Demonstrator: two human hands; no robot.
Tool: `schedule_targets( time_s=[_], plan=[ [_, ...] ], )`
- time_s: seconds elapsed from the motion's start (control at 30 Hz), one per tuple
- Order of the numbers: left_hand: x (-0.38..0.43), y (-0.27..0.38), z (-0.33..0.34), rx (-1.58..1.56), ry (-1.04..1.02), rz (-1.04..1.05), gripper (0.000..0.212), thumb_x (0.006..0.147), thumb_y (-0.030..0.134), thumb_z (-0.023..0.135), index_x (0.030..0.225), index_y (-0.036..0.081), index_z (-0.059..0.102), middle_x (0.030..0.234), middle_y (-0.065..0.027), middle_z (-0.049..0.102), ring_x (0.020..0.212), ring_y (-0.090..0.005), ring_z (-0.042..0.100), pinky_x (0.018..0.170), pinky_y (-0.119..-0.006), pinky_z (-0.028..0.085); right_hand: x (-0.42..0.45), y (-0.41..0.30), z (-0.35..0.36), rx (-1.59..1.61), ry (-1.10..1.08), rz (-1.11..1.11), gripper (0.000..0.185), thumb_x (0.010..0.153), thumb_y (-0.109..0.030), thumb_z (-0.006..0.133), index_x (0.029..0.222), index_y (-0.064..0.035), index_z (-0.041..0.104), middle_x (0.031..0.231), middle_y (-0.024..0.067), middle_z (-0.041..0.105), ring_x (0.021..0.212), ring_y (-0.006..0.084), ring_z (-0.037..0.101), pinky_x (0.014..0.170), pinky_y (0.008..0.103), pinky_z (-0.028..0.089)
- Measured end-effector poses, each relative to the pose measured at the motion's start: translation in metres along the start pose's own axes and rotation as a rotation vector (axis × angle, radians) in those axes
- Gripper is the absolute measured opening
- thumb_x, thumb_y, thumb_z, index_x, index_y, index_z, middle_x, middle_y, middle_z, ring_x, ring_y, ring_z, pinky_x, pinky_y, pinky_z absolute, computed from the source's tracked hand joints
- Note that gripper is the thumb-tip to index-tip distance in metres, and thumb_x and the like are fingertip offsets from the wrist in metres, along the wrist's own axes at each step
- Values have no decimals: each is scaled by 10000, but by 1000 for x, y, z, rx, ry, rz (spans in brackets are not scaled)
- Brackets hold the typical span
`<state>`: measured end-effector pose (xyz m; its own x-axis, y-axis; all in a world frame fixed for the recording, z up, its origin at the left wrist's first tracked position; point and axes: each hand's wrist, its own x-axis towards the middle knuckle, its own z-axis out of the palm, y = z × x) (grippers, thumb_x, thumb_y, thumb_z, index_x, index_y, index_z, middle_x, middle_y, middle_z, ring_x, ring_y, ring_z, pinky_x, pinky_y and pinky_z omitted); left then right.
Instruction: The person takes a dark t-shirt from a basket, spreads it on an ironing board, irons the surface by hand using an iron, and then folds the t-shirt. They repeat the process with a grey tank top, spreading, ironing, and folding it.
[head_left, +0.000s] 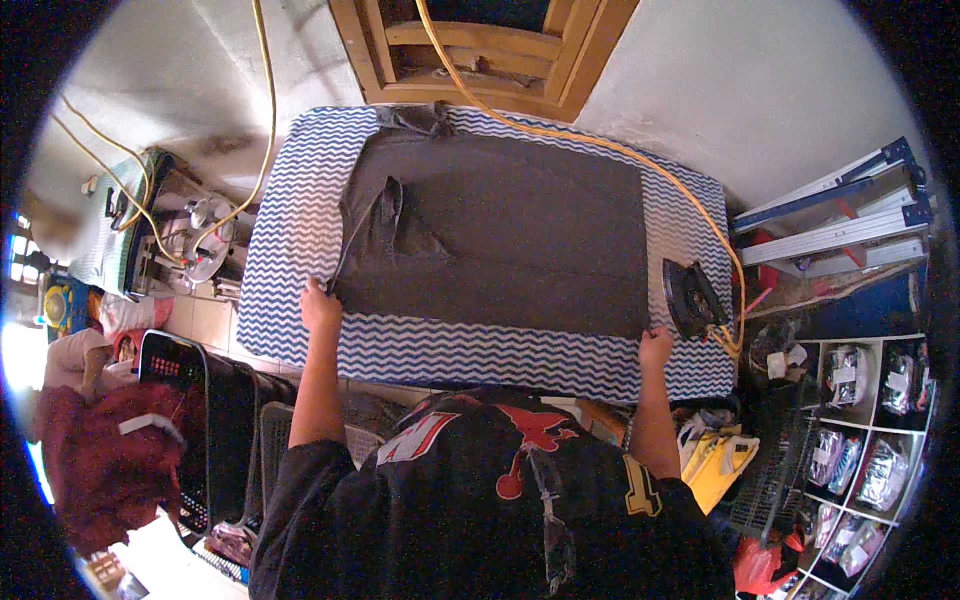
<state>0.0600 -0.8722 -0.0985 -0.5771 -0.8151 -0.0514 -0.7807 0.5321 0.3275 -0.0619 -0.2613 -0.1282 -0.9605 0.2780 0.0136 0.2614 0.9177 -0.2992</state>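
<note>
A dark grey cloth garment (510, 225) lies spread over an ironing table (480, 360) covered in blue-and-white zigzag fabric. Its near left corner is pinched in my left hand (321, 306). At the near right corner, my right hand (656, 346) grips the edge. A raised fold stands on the garment's left part, and a bunched part lies at the far left edge. Just beyond my right hand, an iron (694, 300) rests on the table's right end, with a yellow hose or cord (600, 141) running to it from above.
At the right are a folded ladder (840, 225) and a shelf (866, 427) with wrapped bundles. Black plastic baskets (176, 435) and dark red cloth (112, 465) lie to the left, near another person (79, 356). A second padded table (120, 225) stands at the far left.
</note>
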Motion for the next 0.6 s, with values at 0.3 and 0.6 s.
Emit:
schedule_targets(
  time_s=[0.3, 0.6],
  plan=[
    [-70, 130, 50, -136, 26, 784, 346, 704, 143, 612, 1034, 61, 549, 1219, -136, 440, 1174, -310, 366, 960, -494, 281, -4, -86, -13, -181, 165, -419, 475, 805, -142, 587, 1232, -46, 403, 1263, 184, 376, 1160, 350, 373, 966, 431, 302],
    [-78, 106, 58, -207, -94, 765, 468, 770, 121, 583, 1215, 80, 443, 1348, -141, 302, 1312, -304, 182, 1035, -546, 144, 38, -46, -10, -436, 185, -445, 634, 870, -292, 485, 1392, -104, 177, 1451, 133, 126, 1322, 327, 155, 972, 629, 169]
  ],
)
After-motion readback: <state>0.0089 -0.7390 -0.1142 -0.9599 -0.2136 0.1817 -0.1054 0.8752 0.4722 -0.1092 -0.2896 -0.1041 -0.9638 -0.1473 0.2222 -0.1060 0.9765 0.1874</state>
